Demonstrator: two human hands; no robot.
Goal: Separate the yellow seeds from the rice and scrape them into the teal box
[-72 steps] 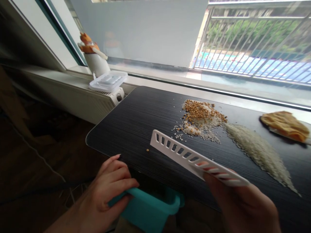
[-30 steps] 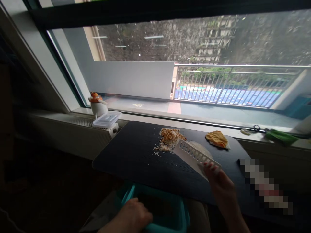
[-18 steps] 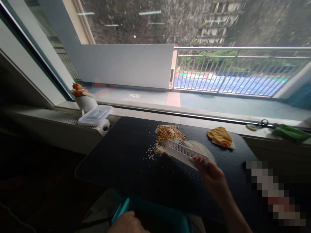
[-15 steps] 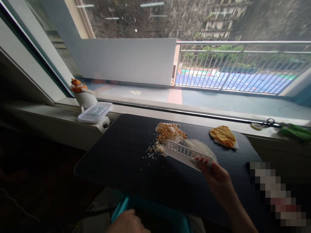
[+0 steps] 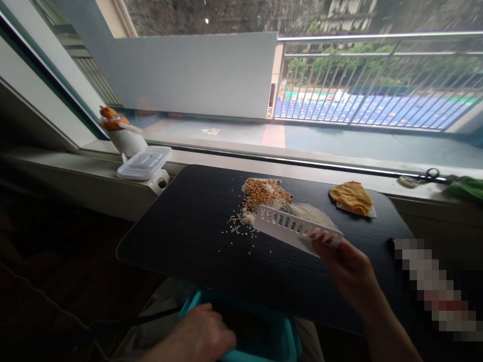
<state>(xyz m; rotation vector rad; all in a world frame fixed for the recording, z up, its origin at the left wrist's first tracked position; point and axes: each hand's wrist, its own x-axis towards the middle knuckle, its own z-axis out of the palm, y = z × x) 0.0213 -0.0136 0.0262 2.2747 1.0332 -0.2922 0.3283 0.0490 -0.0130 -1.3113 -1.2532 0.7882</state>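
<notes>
My right hand (image 5: 352,261) grips one end of a long white plastic strip with a row of slots (image 5: 290,229). The strip is tilted over the near side of the grain heaps, its far end by the scattered grains. Behind it lies a heap of orange-yellow round beans (image 5: 266,191) mixed with white rice, and a paler rice heap (image 5: 315,215) to the right. Loose grains are strewn on the black table (image 5: 181,226). Down in front, my left hand (image 5: 206,332) is curled over the left rim of a teal bin (image 5: 290,337); its fingertips are hidden.
A folded yellow cloth (image 5: 352,197) lies on the table's right side. Left of the table, a clear plastic lid (image 5: 145,162) and a white container with an orange top (image 5: 126,141) stand by the window. Black-handled scissors (image 5: 432,175) and a green cloth (image 5: 466,187) rest on the sill.
The view has tipped downward a little, showing more of the bin and my left hand. The strip has shifted slightly right with my right hand. Single beans now show on the bare tabletop nearer me.
</notes>
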